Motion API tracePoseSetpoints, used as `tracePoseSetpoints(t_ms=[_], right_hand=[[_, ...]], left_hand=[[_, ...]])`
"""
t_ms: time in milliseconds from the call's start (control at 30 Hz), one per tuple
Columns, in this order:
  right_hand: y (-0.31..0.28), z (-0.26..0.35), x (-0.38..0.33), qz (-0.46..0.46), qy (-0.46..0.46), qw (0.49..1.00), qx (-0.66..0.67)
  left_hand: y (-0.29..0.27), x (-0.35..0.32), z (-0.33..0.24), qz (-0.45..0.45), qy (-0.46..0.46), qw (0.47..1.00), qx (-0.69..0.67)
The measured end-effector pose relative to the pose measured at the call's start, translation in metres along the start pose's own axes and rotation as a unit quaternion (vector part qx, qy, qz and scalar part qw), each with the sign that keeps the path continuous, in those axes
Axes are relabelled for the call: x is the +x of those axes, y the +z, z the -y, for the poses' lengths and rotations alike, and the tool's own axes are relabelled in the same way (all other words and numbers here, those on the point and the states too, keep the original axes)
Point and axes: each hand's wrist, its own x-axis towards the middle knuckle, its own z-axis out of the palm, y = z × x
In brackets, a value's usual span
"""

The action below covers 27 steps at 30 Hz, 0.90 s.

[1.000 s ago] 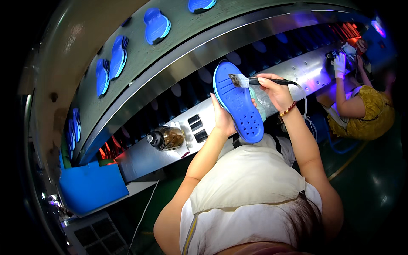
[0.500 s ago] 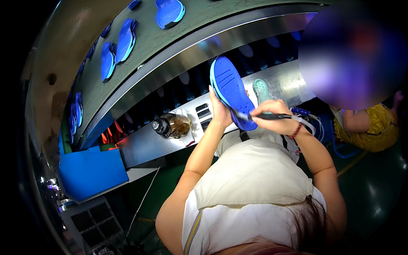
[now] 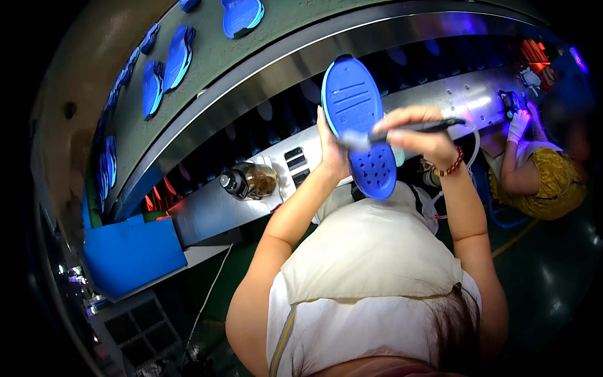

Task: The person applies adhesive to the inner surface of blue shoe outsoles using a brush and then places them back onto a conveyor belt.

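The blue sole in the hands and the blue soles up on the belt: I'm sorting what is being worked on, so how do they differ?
The held blue sole is raised off the surfaces, gripped at its edge by the left hand; the soles on the belt lie flat and untouched. A brush in the right hand touches the held sole; nothing touches the belt soles. The held one looks larger, being nearer the camera. Both are blue and sole-shaped.

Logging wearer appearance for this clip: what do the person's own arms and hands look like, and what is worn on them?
Both forearms are bare, with no gloves on either hand. The left hand carries nothing at the wrist. The right hand has a bracelet of small dark red beads around the wrist. Short white sleeves end near the shoulders, under a cream apron.
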Motion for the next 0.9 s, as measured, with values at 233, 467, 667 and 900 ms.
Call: tracePoseSetpoints(t_ms=[233, 467, 667, 900], right_hand=[[0.001, -0.005, -0.006, 0.123, -0.072, 0.987, -0.067], [0.008, 0.002, -0.011, 0.091, -0.145, 0.966, -0.193], [-0.005, -0.009, -0.020, -0.004, -0.089, 0.982, -0.169], [-0.008, -0.006, -0.032, 0.023, 0.046, 0.999, 0.000]], left_hand=[[-0.004, 0.004, -0.012, 0.129, 0.072, 0.989, 0.021], [-0.006, 0.009, -0.021, 0.112, 0.127, 0.985, -0.030], [0.000, 0.009, -0.029, 0.064, 0.188, 0.980, 0.001], [0.001, 0.003, -0.040, 0.042, 0.189, 0.981, 0.033]])
